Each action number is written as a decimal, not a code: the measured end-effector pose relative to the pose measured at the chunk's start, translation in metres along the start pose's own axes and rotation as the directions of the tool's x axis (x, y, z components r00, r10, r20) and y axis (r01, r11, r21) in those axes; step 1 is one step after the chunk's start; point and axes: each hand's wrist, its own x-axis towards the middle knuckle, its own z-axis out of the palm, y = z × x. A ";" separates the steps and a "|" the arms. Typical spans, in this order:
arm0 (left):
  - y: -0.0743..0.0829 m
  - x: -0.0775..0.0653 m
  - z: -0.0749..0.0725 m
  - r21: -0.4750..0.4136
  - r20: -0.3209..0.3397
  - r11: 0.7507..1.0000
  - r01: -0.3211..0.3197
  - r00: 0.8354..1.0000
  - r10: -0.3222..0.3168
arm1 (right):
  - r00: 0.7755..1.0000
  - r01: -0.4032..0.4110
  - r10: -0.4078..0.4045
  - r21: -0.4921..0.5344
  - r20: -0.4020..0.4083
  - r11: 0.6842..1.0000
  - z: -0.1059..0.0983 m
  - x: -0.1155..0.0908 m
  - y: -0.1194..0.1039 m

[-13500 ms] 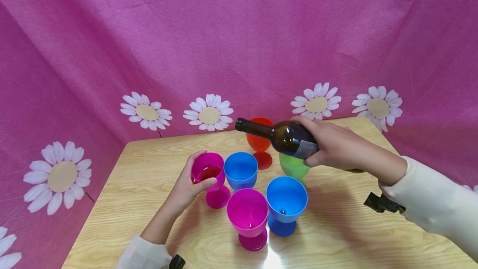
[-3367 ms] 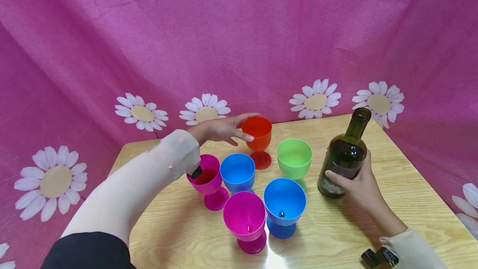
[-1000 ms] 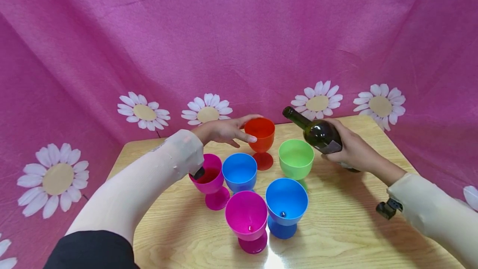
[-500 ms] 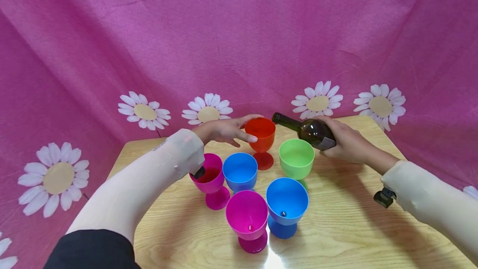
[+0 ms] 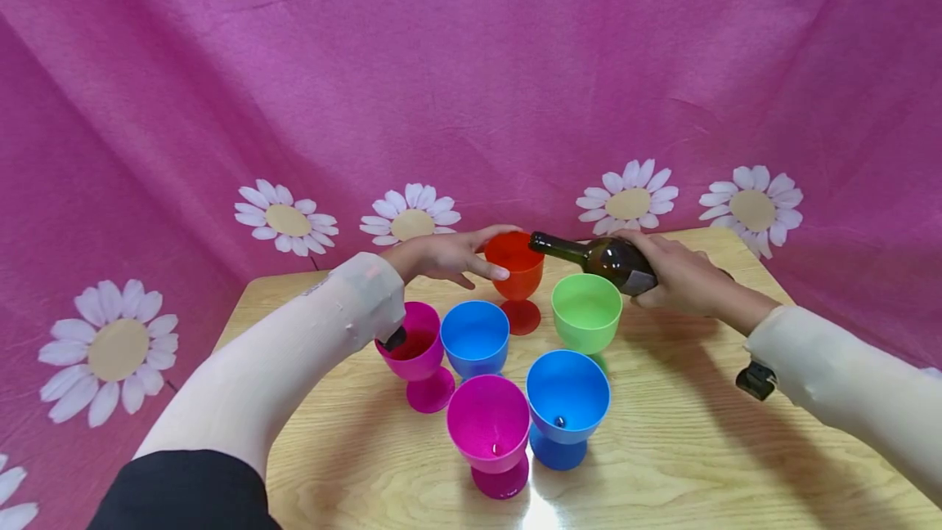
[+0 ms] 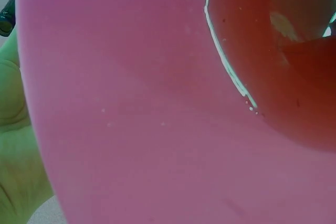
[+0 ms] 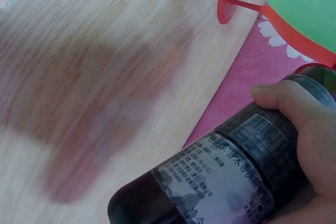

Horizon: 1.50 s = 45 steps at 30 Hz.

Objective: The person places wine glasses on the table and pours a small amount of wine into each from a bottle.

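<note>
Red goblet (image 5: 521,283) upright at the back of the wooden table (image 5: 736,448). Left hand (image 5: 452,258) grasps its bowl from the left, thumb on the near side. Right hand (image 5: 677,276) grips the dark green wine bottle (image 5: 614,258), tipped near-horizontal right of the red goblet, mouth over that goblet's right rim. Lime goblet (image 5: 586,317) just right and in front of it. Blue goblet (image 5: 474,338) front-left of it; magenta goblet (image 5: 423,368) with red liquid (image 5: 421,342) farther left. Second blue (image 5: 567,391) and second magenta goblet (image 5: 489,424) well in front. Pink daisy cloth (image 5: 515,105) behind.
</note>
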 end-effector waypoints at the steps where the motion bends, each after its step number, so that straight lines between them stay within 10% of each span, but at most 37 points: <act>1: 0.000 0.000 0.000 0.000 0.000 1.000 0.000 1.000 0.000 | 1.000 -0.005 0.005 -0.009 0.006 1.000 -0.001 0.000 -0.001; 45: 0.002 0.001 0.001 -0.013 0.008 1.000 0.014 1.000 -0.014 | 0.997 -0.070 0.078 -0.299 0.015 0.952 -0.037 0.000 -0.032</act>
